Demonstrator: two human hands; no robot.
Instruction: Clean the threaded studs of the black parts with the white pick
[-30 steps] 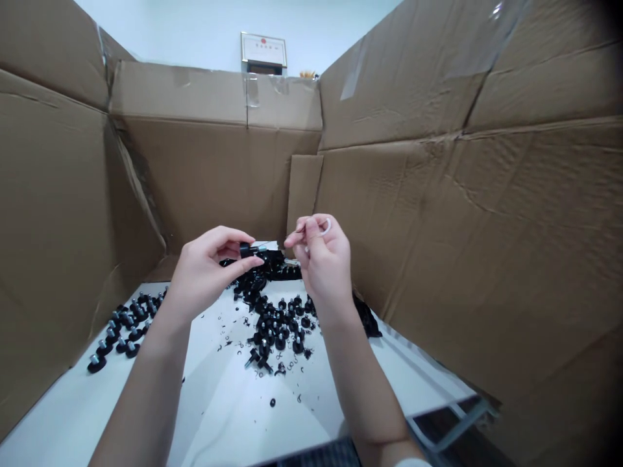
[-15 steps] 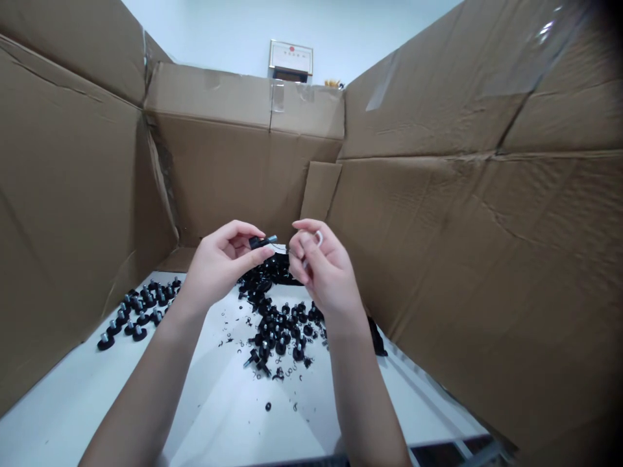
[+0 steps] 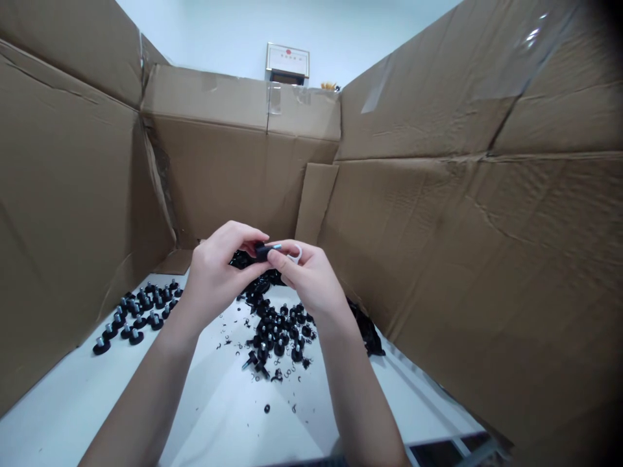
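Near the front edge of the white, flat-topped bench [image 3: 214, 402], I am seeing a small black ring [image 3: 267, 408] lying alone. Past it, thin curled black scraps [image 3: 277, 375] are scattering around a loose cluster of round black knobs with silver threaded studs [image 3: 280, 349]. Along the left edge, a group of similar knobs [image 3: 101, 347] is standing mostly stud-up. By the right edge, a crumpled black plastic bag [image 3: 368, 329] is lying. Above the far half, my left hand [image 3: 219, 263] is gripping one black knob with a silver stud [image 3: 265, 251] between thumb and fingers, the stud pointing right. My right hand [image 3: 311, 275] is touching that knob with its thumb, a white loop [image 3: 298, 254] showing at its curled fingers; I cannot tell what they are gripping. Behind, brown cardboard walls [image 3: 233, 168] are rising.
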